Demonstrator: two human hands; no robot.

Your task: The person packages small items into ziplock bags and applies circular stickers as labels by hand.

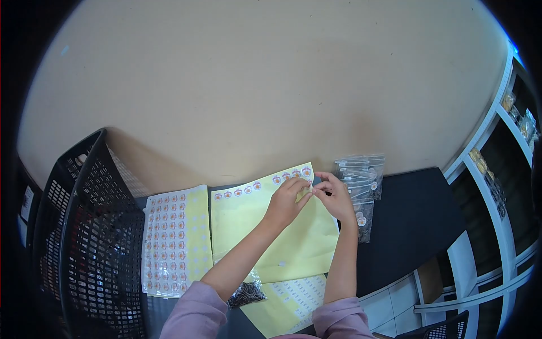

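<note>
My left hand [288,200] and my right hand [335,196] meet over the upper right corner of a yellow backing sheet [257,226]. Both have thumb and fingertips pinched together. Something small and whitish seems to be between them, too small to make out. Along the sheet's top edge runs a row of round printed stickers [257,185], partly hidden by my left hand. A small white scrap [281,263] lies lower on the sheet. Just right of my right hand are overlapping clear zip bags [361,169], some with a round sticker on them.
A fuller sticker sheet [165,243] lies at left, beside a tall black perforated basket [101,243]. Under my left forearm is a clear bag of small dark pieces [247,294]. Another partly used sheet [282,305] sits near me. White shelving [491,192] holding bagged goods stands right; a wall rises behind.
</note>
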